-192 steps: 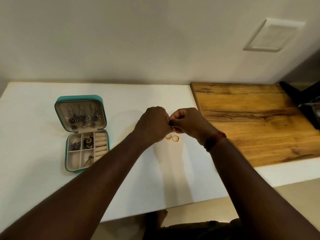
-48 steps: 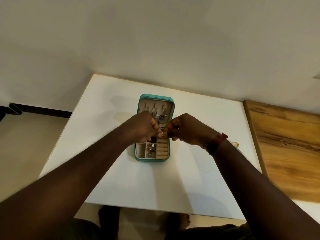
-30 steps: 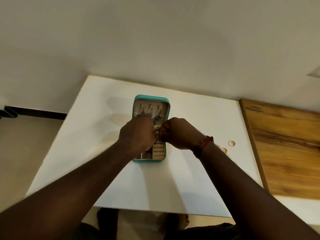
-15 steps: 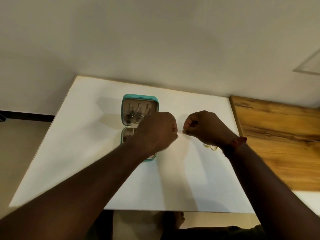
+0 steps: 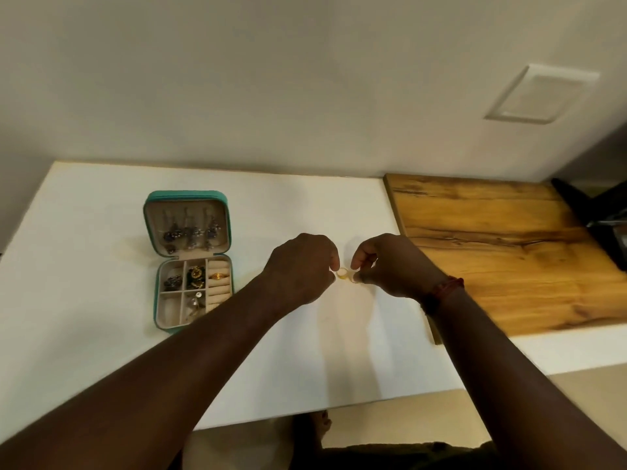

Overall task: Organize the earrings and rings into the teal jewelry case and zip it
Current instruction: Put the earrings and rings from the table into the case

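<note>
The teal jewelry case [image 5: 185, 195] lies open on the left of the white table [image 5: 84, 334]. Dark drop earrings [image 5: 190, 232] hang in its lid. Its tray holds more earrings [image 5: 196, 277] and one gold ring [image 5: 218, 276] set in the ring rolls. To the right of the case, two gold rings [image 5: 342, 273] lie side by side on the table. My left hand [image 5: 302, 269] pinches the left ring with curled fingertips. My right hand [image 5: 390, 266], with a red thread at the wrist, pinches the right ring [image 5: 355, 279]. The rings look blurred.
A wooden board [image 5: 492, 252] lies on the right of the table, close to my right hand. A dark object [image 5: 607, 225] sits at the far right edge. The wall runs along the table's back edge, with a white plate [image 5: 539, 93] on it.
Both hands have left the case and moved right to the two rings on the table. A gold ring now sits in the case's ring rolls. The camera has swung right.
</note>
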